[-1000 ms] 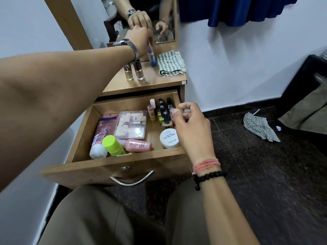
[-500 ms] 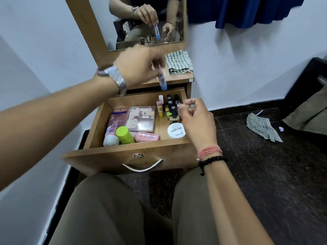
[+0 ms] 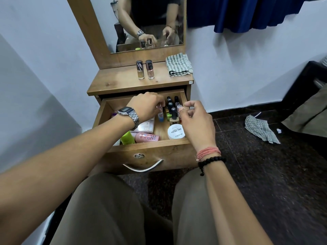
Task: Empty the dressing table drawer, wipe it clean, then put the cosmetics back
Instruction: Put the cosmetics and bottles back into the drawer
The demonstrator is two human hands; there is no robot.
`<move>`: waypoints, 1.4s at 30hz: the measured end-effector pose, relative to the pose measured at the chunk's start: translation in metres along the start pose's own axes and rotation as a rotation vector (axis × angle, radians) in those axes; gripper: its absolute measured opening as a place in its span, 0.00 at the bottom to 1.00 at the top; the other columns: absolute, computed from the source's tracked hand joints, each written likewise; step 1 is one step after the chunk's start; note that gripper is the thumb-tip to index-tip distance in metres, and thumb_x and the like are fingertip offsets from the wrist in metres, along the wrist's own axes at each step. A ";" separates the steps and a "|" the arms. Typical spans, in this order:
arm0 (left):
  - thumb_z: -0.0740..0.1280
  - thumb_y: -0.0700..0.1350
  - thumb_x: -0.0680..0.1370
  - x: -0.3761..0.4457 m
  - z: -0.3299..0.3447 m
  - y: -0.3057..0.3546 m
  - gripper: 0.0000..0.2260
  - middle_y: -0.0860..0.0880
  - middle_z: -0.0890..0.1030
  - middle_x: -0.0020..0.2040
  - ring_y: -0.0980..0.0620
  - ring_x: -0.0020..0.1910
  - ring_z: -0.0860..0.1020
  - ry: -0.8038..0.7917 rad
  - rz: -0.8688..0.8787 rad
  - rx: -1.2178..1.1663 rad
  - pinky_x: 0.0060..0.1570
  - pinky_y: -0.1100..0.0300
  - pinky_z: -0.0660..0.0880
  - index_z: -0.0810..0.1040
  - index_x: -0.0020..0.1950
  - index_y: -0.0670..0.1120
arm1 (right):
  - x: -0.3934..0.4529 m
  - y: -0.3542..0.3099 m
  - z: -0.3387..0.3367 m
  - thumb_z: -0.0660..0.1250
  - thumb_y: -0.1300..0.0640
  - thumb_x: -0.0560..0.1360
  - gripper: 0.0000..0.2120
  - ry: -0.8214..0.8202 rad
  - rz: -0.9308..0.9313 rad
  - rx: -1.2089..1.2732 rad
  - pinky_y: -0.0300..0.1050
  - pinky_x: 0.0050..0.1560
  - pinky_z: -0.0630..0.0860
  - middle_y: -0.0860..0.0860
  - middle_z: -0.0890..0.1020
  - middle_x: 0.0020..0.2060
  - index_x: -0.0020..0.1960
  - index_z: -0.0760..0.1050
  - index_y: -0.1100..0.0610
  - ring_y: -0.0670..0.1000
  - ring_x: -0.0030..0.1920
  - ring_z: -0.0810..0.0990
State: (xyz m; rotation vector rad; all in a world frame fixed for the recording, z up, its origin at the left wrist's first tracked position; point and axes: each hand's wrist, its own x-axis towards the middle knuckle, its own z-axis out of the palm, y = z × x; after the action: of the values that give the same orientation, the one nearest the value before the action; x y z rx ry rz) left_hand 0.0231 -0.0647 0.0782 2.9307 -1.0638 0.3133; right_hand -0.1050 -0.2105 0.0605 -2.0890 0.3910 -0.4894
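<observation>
Presently, the drawer stands open and holds cosmetics. The left hand, over its rear, grips a blue-tipped tube upright among the dark-capped bottles. The right hand, above the drawer's right side, has its fingers loosely curled; whether it grasps anything cannot be told. A white jar sits at the drawer's front right. Two bottles and a folded cloth rest on the tabletop behind the drawer.

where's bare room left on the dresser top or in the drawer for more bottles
The wooden dresser top is bare left of the two clear nail polish bottles, along its front edge, and between them and the striped folded cloth. In the open wooden drawer, only a strip beside the white round jar shows wood.
</observation>
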 end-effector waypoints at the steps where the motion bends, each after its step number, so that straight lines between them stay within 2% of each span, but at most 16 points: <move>1: 0.65 0.48 0.75 0.001 0.003 0.000 0.07 0.52 0.80 0.53 0.46 0.51 0.78 -0.008 -0.006 0.004 0.40 0.57 0.70 0.77 0.53 0.54 | 0.000 0.000 0.000 0.61 0.46 0.79 0.09 -0.001 -0.003 -0.003 0.42 0.41 0.67 0.37 0.74 0.34 0.55 0.71 0.48 0.46 0.41 0.76; 5: 0.64 0.47 0.75 0.002 0.010 0.004 0.08 0.51 0.79 0.56 0.44 0.52 0.78 -0.029 -0.046 -0.005 0.44 0.54 0.73 0.77 0.53 0.55 | 0.000 0.001 0.001 0.61 0.45 0.78 0.09 0.002 -0.010 -0.008 0.43 0.42 0.69 0.37 0.74 0.35 0.55 0.71 0.48 0.47 0.43 0.77; 15: 0.65 0.49 0.76 0.001 0.005 0.006 0.10 0.52 0.77 0.57 0.45 0.52 0.78 -0.006 0.009 0.030 0.43 0.55 0.73 0.75 0.57 0.55 | 0.000 0.002 0.001 0.61 0.45 0.78 0.08 -0.005 -0.019 -0.012 0.43 0.42 0.68 0.37 0.74 0.35 0.54 0.70 0.47 0.47 0.43 0.77; 18: 0.64 0.54 0.77 0.002 -0.008 0.004 0.09 0.52 0.79 0.53 0.48 0.47 0.79 0.083 0.026 0.009 0.39 0.57 0.72 0.77 0.55 0.54 | 0.000 0.002 0.001 0.61 0.45 0.78 0.08 -0.001 -0.021 -0.009 0.43 0.41 0.69 0.37 0.74 0.35 0.54 0.70 0.47 0.47 0.43 0.77; 20: 0.63 0.52 0.78 0.010 -0.022 -0.002 0.08 0.51 0.80 0.50 0.49 0.47 0.78 0.207 0.025 -0.014 0.39 0.58 0.70 0.78 0.53 0.51 | 0.000 0.002 0.001 0.61 0.45 0.78 0.08 0.002 -0.026 -0.016 0.43 0.41 0.69 0.37 0.74 0.35 0.54 0.70 0.47 0.47 0.43 0.77; 22: 0.63 0.48 0.78 0.024 -0.037 -0.015 0.08 0.49 0.79 0.52 0.48 0.51 0.75 0.331 -0.035 -0.025 0.44 0.58 0.69 0.78 0.54 0.50 | 0.000 0.001 0.001 0.61 0.45 0.79 0.09 -0.003 -0.026 -0.017 0.43 0.42 0.69 0.37 0.73 0.35 0.55 0.71 0.47 0.47 0.43 0.77; 24: 0.64 0.45 0.78 0.042 -0.048 -0.028 0.12 0.47 0.78 0.58 0.45 0.58 0.72 0.371 -0.112 0.017 0.53 0.53 0.70 0.77 0.60 0.50 | 0.000 0.001 0.000 0.61 0.45 0.79 0.09 -0.010 -0.021 -0.012 0.43 0.42 0.70 0.38 0.74 0.35 0.55 0.71 0.47 0.48 0.44 0.78; 26: 0.63 0.43 0.77 0.058 -0.055 -0.037 0.17 0.48 0.75 0.65 0.44 0.66 0.68 0.320 -0.189 0.081 0.61 0.47 0.66 0.73 0.66 0.51 | 0.000 0.000 0.000 0.61 0.45 0.78 0.09 -0.011 -0.019 -0.009 0.44 0.42 0.71 0.38 0.74 0.35 0.55 0.71 0.47 0.48 0.45 0.78; 28: 0.62 0.41 0.77 0.071 -0.056 -0.042 0.20 0.49 0.75 0.67 0.46 0.69 0.67 0.267 -0.232 0.090 0.65 0.46 0.60 0.72 0.68 0.52 | 0.000 0.000 -0.001 0.61 0.46 0.78 0.09 -0.008 -0.021 0.003 0.45 0.44 0.73 0.39 0.76 0.37 0.55 0.71 0.48 0.49 0.45 0.79; 31: 0.64 0.41 0.76 0.083 -0.055 -0.046 0.16 0.48 0.80 0.59 0.46 0.65 0.70 0.224 -0.259 0.106 0.66 0.46 0.57 0.78 0.62 0.52 | -0.001 0.000 -0.003 0.62 0.46 0.78 0.09 -0.004 -0.025 0.017 0.46 0.45 0.74 0.41 0.78 0.41 0.55 0.71 0.48 0.49 0.46 0.80; 34: 0.67 0.42 0.75 0.087 -0.056 -0.045 0.12 0.48 0.81 0.53 0.44 0.61 0.73 0.216 -0.268 0.130 0.66 0.46 0.57 0.80 0.57 0.51 | 0.000 0.000 -0.003 0.62 0.46 0.78 0.09 -0.006 -0.016 0.023 0.46 0.45 0.74 0.40 0.78 0.39 0.55 0.71 0.48 0.48 0.46 0.79; 38: 0.69 0.43 0.74 0.083 -0.060 -0.042 0.10 0.48 0.80 0.54 0.44 0.59 0.73 0.236 -0.246 0.108 0.65 0.45 0.57 0.80 0.54 0.51 | 0.000 0.000 -0.002 0.61 0.46 0.79 0.09 -0.009 -0.015 0.020 0.43 0.42 0.71 0.37 0.75 0.35 0.56 0.71 0.49 0.47 0.44 0.79; 42: 0.69 0.46 0.72 0.068 -0.074 -0.027 0.10 0.49 0.79 0.55 0.45 0.60 0.73 0.256 -0.200 0.102 0.64 0.45 0.58 0.79 0.54 0.49 | 0.000 -0.002 -0.003 0.62 0.47 0.79 0.09 -0.003 -0.003 0.038 0.45 0.45 0.74 0.39 0.77 0.37 0.56 0.72 0.49 0.48 0.45 0.80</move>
State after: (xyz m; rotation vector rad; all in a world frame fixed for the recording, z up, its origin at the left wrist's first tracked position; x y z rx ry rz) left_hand 0.0771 -0.0815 0.1650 2.9444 -0.7360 0.7327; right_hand -0.1062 -0.2118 0.0635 -2.0536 0.3734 -0.4916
